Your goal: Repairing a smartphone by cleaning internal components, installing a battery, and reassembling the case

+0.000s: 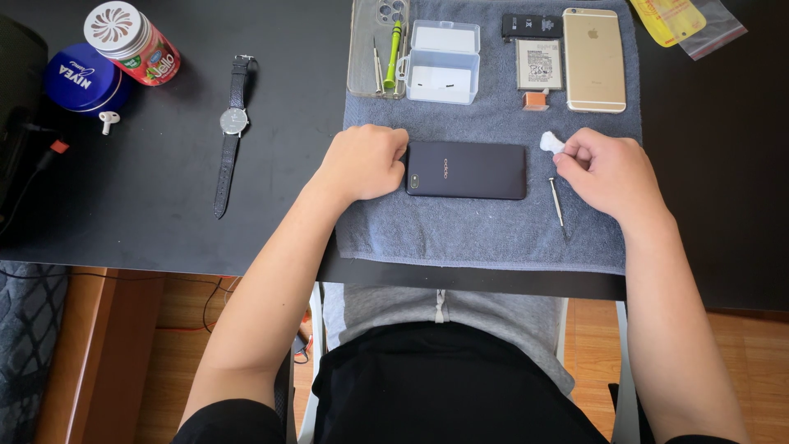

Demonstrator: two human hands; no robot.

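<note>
A black phone (467, 169) lies face down on a grey towel (485, 226). My left hand (364, 161) is curled into a fist, its knuckles touching the phone's left end. My right hand (606, 171) rests on the towel to the phone's right and pinches a small white piece (551, 143) between its fingertips. A thin metal screwdriver (558, 202) lies on the towel just left of that hand.
At the towel's far edge lie a gold phone (594, 59), two batteries (539, 64), a small orange block (536, 100), a clear plastic box (444, 62) and a clear phone case (377, 48) holding tools. A wristwatch (233, 123), two tins (131, 43) and an earbud (108, 120) sit left.
</note>
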